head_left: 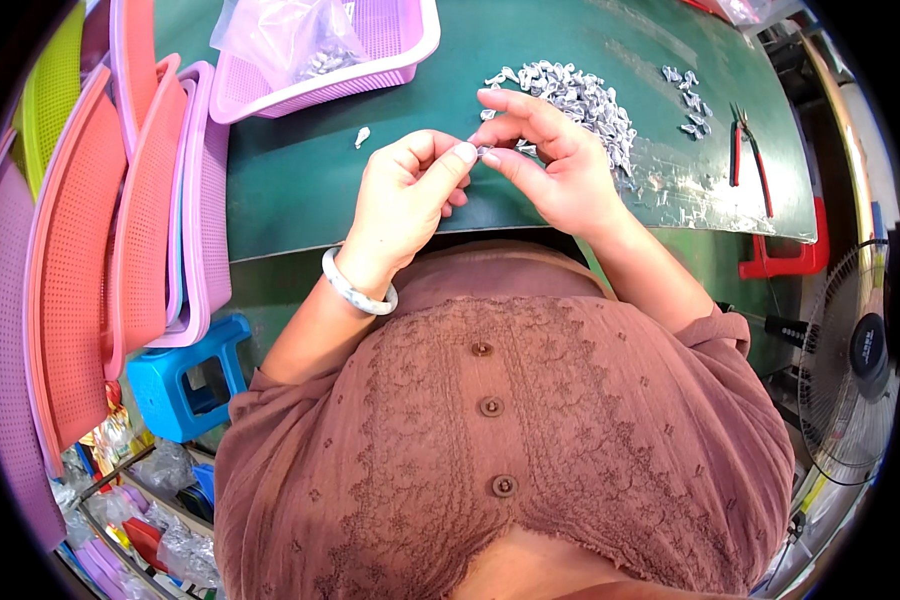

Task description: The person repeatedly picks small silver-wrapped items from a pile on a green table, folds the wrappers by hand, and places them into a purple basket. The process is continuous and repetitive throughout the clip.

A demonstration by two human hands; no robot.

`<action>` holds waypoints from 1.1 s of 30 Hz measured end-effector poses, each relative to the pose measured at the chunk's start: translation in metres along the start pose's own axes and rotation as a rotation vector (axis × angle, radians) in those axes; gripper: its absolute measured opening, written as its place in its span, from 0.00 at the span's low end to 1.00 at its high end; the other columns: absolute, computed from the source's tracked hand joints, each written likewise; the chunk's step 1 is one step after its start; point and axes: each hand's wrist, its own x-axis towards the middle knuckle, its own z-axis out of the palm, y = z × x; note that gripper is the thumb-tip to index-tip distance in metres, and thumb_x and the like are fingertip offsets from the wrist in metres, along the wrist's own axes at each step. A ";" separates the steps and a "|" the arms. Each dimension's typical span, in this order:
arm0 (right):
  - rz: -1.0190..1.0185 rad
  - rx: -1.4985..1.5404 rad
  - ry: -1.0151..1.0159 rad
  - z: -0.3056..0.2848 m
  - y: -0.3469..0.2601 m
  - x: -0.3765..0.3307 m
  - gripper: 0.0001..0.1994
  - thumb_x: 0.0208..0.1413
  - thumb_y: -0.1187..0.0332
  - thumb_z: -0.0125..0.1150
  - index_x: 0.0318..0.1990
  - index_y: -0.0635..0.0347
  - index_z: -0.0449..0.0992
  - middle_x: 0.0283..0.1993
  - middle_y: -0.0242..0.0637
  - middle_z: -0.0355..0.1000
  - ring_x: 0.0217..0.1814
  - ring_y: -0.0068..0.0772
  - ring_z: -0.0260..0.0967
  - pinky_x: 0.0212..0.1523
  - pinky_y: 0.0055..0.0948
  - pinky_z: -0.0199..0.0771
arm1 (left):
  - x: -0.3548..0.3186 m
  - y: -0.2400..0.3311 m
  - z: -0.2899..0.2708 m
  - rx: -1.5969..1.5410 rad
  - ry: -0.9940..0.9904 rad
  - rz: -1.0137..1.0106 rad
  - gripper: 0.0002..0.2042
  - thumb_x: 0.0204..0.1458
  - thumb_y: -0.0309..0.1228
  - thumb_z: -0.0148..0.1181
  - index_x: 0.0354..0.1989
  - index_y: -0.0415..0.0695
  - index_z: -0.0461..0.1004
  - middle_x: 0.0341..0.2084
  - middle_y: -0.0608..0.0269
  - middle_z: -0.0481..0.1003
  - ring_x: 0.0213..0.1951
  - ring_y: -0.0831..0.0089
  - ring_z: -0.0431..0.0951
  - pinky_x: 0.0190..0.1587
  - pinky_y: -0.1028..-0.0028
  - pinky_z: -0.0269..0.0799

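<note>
Over the near part of the green table, my left hand (pixel 400 195) is closed, pinching a small grey piece (pixel 482 152) between thumb and finger. My right hand (pixel 562 170) meets it there, its thumb and index finger pinched at the same piece while the other fingers stay loosely bent. Most of the piece is hidden by the fingertips, so its exact kind is unclear. Just beyond my right hand spreads a pile of small shiny grey teardrop-like pieces (pixel 582 98). One pale piece (pixel 362 136) lies alone, left of my left hand.
A purple basket (pixel 390 75) holding a clear bag (pixel 290 40) of grey pieces stands at the back left. Several grey pieces (pixel 692 100) and red-handled cutters (pixel 750 150) lie at right. Stacked coloured baskets (pixel 75 260), a blue stool (pixel 175 385) and a fan (pixel 840 350) flank me.
</note>
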 end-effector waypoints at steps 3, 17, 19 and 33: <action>-0.001 0.036 0.022 0.001 0.001 -0.002 0.22 0.47 0.80 0.56 0.52 0.60 0.64 0.35 0.35 0.72 0.38 0.21 0.68 0.40 0.22 0.69 | 0.002 -0.007 -0.001 -0.104 -0.031 -0.024 0.07 0.53 0.31 0.53 0.29 0.41 0.72 0.19 0.70 0.70 0.20 0.85 0.67 0.22 0.86 0.61; 0.090 0.148 0.045 -0.001 -0.001 -0.007 0.21 0.47 0.79 0.56 0.52 0.61 0.65 0.33 0.32 0.70 0.35 0.20 0.67 0.39 0.21 0.68 | 0.004 -0.008 -0.001 -0.159 -0.023 -0.049 0.05 0.51 0.27 0.54 0.32 0.39 0.72 0.20 0.69 0.70 0.20 0.83 0.68 0.22 0.85 0.62; 0.075 0.129 0.046 0.000 -0.001 -0.007 0.21 0.47 0.79 0.57 0.52 0.61 0.65 0.33 0.32 0.70 0.34 0.20 0.67 0.39 0.21 0.68 | 0.005 -0.009 -0.002 -0.176 -0.031 -0.046 0.05 0.51 0.26 0.54 0.33 0.38 0.72 0.20 0.69 0.70 0.20 0.83 0.68 0.22 0.85 0.62; -0.126 -0.520 0.089 -0.013 0.011 0.004 0.22 0.44 0.78 0.56 0.50 0.59 0.65 0.36 0.37 0.72 0.40 0.37 0.67 0.43 0.33 0.65 | 0.007 -0.014 -0.006 -0.243 -0.049 -0.043 0.04 0.52 0.25 0.50 0.34 0.38 0.69 0.28 0.61 0.73 0.28 0.77 0.73 0.30 0.81 0.69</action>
